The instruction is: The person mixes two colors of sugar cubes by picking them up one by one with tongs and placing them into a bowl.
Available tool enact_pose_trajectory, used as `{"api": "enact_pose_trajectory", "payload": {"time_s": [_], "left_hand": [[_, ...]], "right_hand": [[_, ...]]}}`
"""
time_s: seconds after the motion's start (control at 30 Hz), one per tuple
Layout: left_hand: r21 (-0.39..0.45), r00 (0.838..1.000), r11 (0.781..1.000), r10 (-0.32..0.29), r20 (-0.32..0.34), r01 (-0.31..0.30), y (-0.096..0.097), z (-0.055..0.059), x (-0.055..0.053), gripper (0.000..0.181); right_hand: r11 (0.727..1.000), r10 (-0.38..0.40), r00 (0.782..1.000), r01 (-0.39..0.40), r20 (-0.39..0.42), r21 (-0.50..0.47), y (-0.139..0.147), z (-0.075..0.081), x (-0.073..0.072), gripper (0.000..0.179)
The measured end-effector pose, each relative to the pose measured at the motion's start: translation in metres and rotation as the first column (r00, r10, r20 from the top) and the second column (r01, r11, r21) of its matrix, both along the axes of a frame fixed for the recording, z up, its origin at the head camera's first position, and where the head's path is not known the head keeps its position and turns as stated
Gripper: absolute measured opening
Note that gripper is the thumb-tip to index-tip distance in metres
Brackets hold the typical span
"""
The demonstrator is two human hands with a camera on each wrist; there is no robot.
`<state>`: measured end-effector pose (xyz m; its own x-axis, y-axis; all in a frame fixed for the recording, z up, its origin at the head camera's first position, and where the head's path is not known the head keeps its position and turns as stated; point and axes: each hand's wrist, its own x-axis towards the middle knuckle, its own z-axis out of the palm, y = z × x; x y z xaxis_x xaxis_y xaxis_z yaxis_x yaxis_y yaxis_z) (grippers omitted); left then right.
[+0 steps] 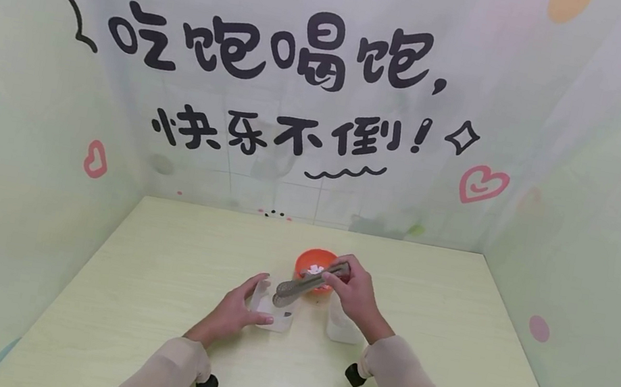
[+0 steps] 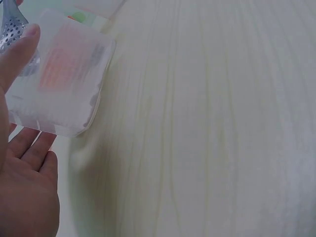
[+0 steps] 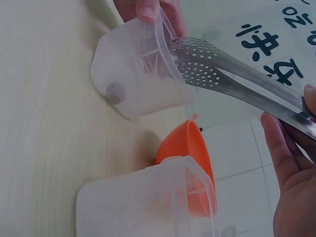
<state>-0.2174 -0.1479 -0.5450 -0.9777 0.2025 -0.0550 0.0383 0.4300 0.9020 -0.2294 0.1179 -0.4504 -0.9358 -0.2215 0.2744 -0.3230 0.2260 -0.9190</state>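
Observation:
My left hand (image 1: 232, 310) holds a translucent plastic container (image 1: 275, 325), thumb on the near side and fingers round the far side. A small dark piece (image 3: 116, 92) shows through its wall low down in the right wrist view. My right hand (image 1: 360, 295) grips metal tongs (image 1: 307, 284) by the handle end. Their perforated tips (image 3: 197, 49) are slightly apart at the mouth of that container; nothing is visible between them. Behind stands an orange bowl (image 1: 303, 259) with white pieces (image 1: 316, 268) in it, partly covered by the tongs and right hand.
A second translucent container (image 1: 342, 329) stands to the right, below my right hand and in front of the bowl. All of it is on a pale wood-grain table (image 1: 183, 254). Printed fabric walls (image 1: 310, 193) enclose the table at the back and both sides.

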Motion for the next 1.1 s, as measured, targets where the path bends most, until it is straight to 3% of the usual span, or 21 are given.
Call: {"api": "enact_pose_trajectory", "payload": {"time_s": [0.13, 0.27, 0.67, 1.1], "left_hand": [[-0.014, 1.0, 1.0, 0.001, -0.003, -0.001, 0.001, -0.001, -0.001, 0.094], [-0.025, 1.0, 1.0, 0.001, -0.009, -0.001, 0.001, -0.001, -0.001, 0.094], [-0.001, 0.999, 1.0, -0.014, -0.033, 0.014, 0.001, 0.002, 0.002, 0.093], [0.001, 1.0, 1.0, -0.012, -0.023, 0.012, 0.0, 0.002, 0.003, 0.092]], "right_hand": [[1.0, 0.01, 1.0, -0.01, 0.014, 0.002, -0.004, -0.02, -0.01, 0.024], [0.999, 0.037, 0.999, -0.036, -0.01, 0.024, -0.007, -0.026, -0.012, 0.024], [0.972, 0.079, 0.995, -0.065, -0.055, 0.226, -0.017, -0.022, -0.011, 0.024], [0.931, 0.145, 0.989, -0.137, 0.0, 0.339, -0.022, -0.018, -0.012, 0.018]]}}
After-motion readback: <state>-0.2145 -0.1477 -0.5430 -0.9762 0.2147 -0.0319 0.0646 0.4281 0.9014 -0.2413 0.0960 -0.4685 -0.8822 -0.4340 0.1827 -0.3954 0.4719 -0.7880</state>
